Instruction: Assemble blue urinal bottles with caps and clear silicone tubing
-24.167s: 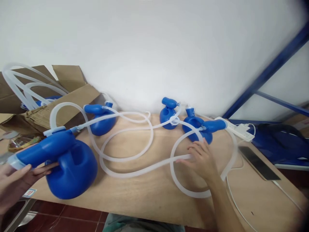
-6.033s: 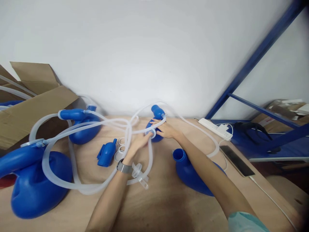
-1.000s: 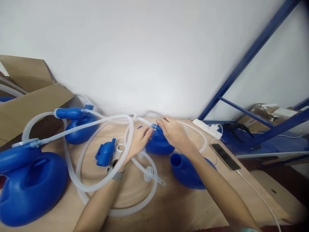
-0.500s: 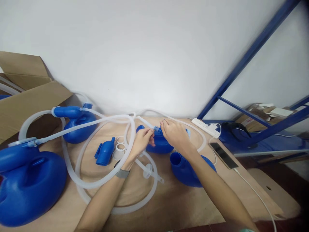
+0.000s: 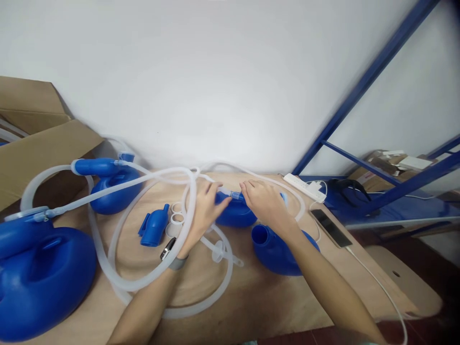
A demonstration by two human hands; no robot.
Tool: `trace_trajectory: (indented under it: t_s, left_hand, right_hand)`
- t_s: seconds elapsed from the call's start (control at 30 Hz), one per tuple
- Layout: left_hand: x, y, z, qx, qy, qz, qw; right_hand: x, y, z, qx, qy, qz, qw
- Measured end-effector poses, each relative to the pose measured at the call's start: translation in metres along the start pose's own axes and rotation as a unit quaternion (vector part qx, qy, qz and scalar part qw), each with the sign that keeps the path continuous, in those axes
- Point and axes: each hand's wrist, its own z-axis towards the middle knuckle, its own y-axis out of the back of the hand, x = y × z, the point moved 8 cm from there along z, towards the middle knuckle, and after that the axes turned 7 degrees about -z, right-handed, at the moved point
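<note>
My right hand is closed around a blue plastic spout piece above a blue jug. A translucent hose meets the spout's tip. My left hand, thumb stretched to the right and apart from the fingers, is around the hose just left of that joint; its palm side is partly hidden. Another blue jug, its round mouth uncovered, sits under my right forearm. Left of my left hand lie a loose blue spouted piece and several white rings.
Long hose loops cross the table and my left forearm. Two blue jugs with hoses, one large and one farther back, stand left near an open cardboard box. A phone and power strip lie right.
My left hand has gone from a pinch at the hose joint to a wider hold slightly left, thumb spread. The joint now shows between my hands. My right hand keeps its hold.
</note>
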Motion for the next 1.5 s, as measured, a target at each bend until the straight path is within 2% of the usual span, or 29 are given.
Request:
trace_trajectory:
  t_s: [0.07,0.1,0.17,0.3,0.4,0.63,0.73,0.8,0.87,0.9,0.97,1.07,1.17,1.27,1.37,1.43,1.5]
  left_hand:
    - [-0.028,-0.008,-0.005,0.039,-0.143,0.117,0.982]
    - [-0.035,-0.017,-0.009,0.077,-0.188,0.164,0.965]
    - [-0.034,-0.033,-0.012,0.136,-0.200,0.219,0.945]
    - [-0.015,-0.043,-0.011,0.143,-0.140,0.271,0.942]
    - [-0.005,-0.044,-0.011,0.140,-0.105,0.290,0.941]
    - [0.004,-0.043,-0.009,0.135,0.000,0.313,0.940]
    - [0.012,-0.031,-0.006,0.116,0.059,0.314,0.940]
    - [0.019,-0.016,-0.005,0.095,0.099,0.309,0.941]
    - [0.025,-0.001,-0.004,0.098,0.118,0.289,0.945]
    - [0.027,0.003,-0.005,0.115,0.116,0.270,0.949]
    - [0.029,0.006,-0.008,0.175,0.100,0.222,0.954]
    - [0.028,0.008,-0.019,0.259,0.077,0.163,0.949]
    - [0.018,0.010,-0.026,0.292,0.057,0.074,0.952]
    - [-0.006,0.008,-0.025,0.275,0.021,-0.093,0.957]
    - [-0.023,0.008,-0.019,0.221,0.007,-0.169,0.960]
    - [-0.026,0.013,-0.016,0.171,0.018,-0.180,0.969]
    - [-0.028,0.022,-0.013,0.143,0.028,-0.181,0.973]
  right_hand:
    - [0.005,0.003,-0.005,-0.010,0.026,-0.007,1.000]
    - [0.008,0.004,-0.007,-0.014,0.036,-0.005,0.999]
    - [0.012,0.005,-0.010,-0.015,0.046,0.003,0.999]
    - [0.017,0.003,-0.007,-0.021,0.041,0.008,0.999]
    - [0.019,0.002,0.000,-0.061,0.045,-0.004,0.997]
    - [0.031,0.004,0.007,-0.143,0.089,-0.021,0.985]
    - [0.018,0.011,0.001,-0.180,0.071,-0.027,0.981]
    - [-0.007,0.021,-0.008,-0.215,0.010,-0.026,0.976]
    - [-0.036,0.031,-0.019,-0.245,-0.059,-0.002,0.968]
    - [-0.045,0.035,-0.024,-0.258,-0.067,0.023,0.964]
    - [-0.050,0.043,-0.032,-0.282,-0.034,0.093,0.954]
    - [-0.032,0.050,-0.039,-0.307,0.059,0.175,0.934]
    - [-0.005,0.044,-0.036,-0.312,0.097,0.180,0.928]
    - [0.025,0.034,-0.032,-0.338,0.119,0.189,0.914]
    - [0.049,0.033,-0.035,-0.402,0.126,0.210,0.882]
    - [0.046,0.034,-0.036,-0.433,0.080,0.250,0.862]
    - [0.026,0.032,-0.033,-0.431,-0.012,0.297,0.852]
